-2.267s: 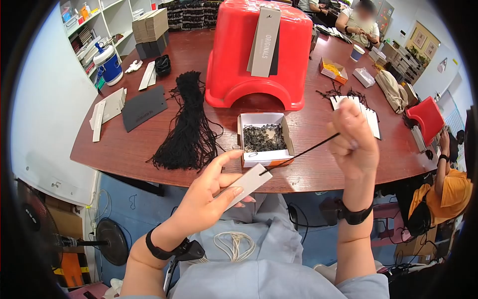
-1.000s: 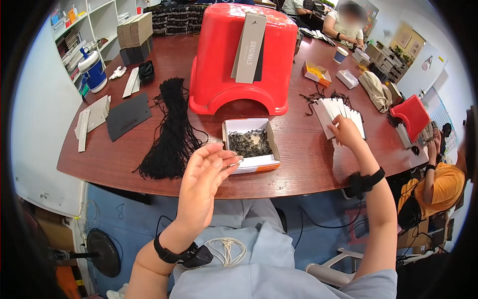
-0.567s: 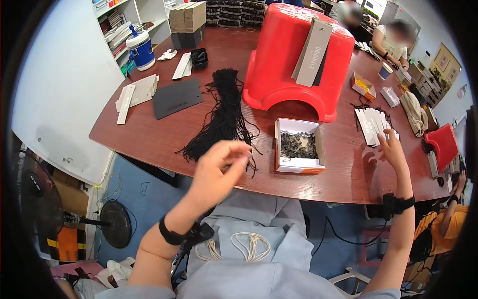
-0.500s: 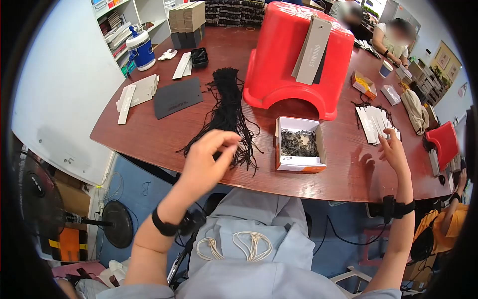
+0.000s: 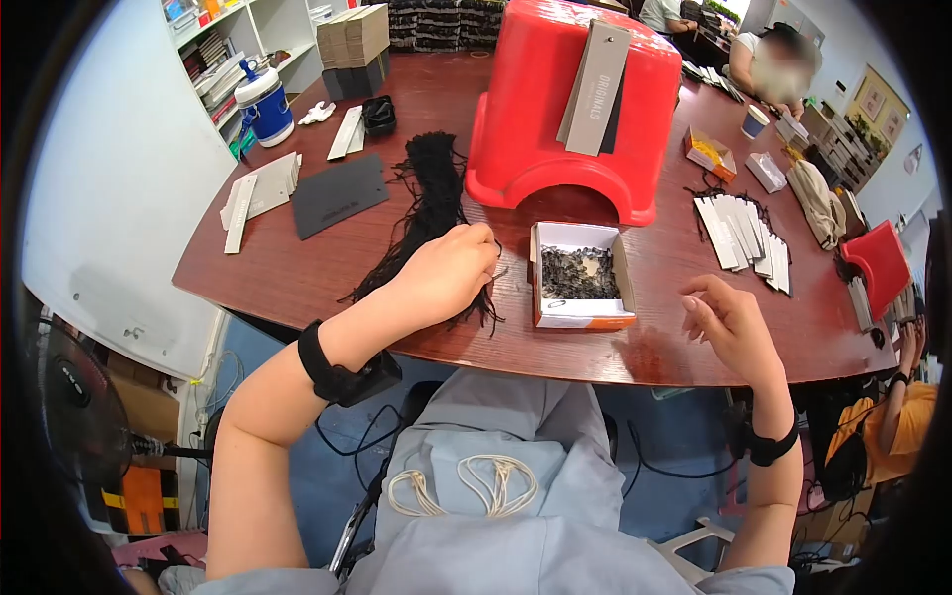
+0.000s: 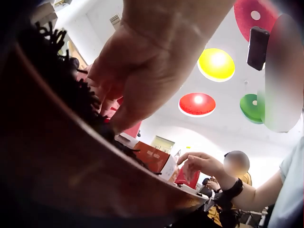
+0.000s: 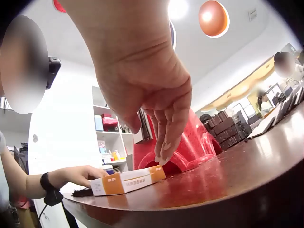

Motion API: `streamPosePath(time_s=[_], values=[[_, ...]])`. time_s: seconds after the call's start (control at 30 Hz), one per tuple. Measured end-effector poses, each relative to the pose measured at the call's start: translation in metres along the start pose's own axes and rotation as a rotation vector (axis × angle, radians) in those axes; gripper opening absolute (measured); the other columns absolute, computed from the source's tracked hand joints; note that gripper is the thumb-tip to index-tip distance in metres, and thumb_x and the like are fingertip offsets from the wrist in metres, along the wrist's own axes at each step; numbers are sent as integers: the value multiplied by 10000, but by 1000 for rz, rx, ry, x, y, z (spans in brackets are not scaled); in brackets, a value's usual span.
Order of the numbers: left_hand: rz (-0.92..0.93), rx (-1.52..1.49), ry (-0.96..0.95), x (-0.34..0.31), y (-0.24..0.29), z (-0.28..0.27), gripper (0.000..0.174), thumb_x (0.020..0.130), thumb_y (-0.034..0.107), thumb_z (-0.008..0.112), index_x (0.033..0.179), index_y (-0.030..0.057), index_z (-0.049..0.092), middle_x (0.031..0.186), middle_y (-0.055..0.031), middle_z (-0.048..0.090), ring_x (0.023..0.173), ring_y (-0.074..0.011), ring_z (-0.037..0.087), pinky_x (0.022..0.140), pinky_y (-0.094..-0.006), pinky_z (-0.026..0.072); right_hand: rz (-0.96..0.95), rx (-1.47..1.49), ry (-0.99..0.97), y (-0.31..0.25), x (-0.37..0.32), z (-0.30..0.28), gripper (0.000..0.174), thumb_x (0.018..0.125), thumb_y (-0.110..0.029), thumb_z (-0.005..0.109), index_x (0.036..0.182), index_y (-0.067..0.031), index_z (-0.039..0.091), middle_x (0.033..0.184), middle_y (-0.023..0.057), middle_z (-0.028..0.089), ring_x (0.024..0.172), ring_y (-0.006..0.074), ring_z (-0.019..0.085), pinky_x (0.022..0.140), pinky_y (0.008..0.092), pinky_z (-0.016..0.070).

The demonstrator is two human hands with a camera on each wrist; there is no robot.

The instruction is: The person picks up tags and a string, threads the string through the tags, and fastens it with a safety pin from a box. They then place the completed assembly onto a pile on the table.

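Observation:
My left hand [image 5: 446, 278] is over the lower part of a bundle of black cords [image 5: 428, 183], its fingers bent down among the strands. In the left wrist view, the thumb and fingers reach into the black cords [image 6: 71, 90]; I cannot tell whether they pinch one. My right hand [image 5: 736, 332] hovers near the table's front edge, right of an open box [image 5: 583, 322] of small dark loops. Its fingers are loosely bent, and the right wrist view shows nothing held in the hand [image 7: 152, 95]. Beyond it lies a fan of pale tags [image 5: 739, 233] with black cords.
An upturned red stool [image 5: 570, 109] stands behind the box, with long tags [image 5: 600, 89] on its side. Grey tags [image 5: 263, 193] and a dark card [image 5: 340, 196] lie left. Farther right are an orange box [image 5: 711, 154] and a beige pouch [image 5: 816, 203].
Earlier, my hands held a pale tag and its black cord; my right hand then went to the tag pile. It has come back leftward without the tag, while my left hand moved onto the cords.

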State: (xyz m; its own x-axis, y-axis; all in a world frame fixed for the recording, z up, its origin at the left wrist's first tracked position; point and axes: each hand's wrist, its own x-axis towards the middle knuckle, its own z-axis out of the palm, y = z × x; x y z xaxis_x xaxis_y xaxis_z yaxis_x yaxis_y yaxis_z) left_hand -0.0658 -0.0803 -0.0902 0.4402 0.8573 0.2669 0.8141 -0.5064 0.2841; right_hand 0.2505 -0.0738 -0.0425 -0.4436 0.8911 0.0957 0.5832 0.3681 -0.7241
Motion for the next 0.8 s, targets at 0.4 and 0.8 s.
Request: streamPosePath(time_s=[0.4,0.8], values=[[45,-327,507,-10,89,-18,109,651,11,599,742,37,545,1049,-115,484,896,-223,452,765,-301,358,-585,-352,-82,-14,66,49,224,686,-76,594,903,-44,548,823,108,524,734,258,521,633,345,433],[-291,-1072,579,13,83,17,65,722,0,569,778,21,543,852,-73,569,822,-133,524,740,-257,401,-275,33,8,-16,73,51,93,670,-62,599,755,-41,630,709,98,580,643,214,571,578,292,447]])
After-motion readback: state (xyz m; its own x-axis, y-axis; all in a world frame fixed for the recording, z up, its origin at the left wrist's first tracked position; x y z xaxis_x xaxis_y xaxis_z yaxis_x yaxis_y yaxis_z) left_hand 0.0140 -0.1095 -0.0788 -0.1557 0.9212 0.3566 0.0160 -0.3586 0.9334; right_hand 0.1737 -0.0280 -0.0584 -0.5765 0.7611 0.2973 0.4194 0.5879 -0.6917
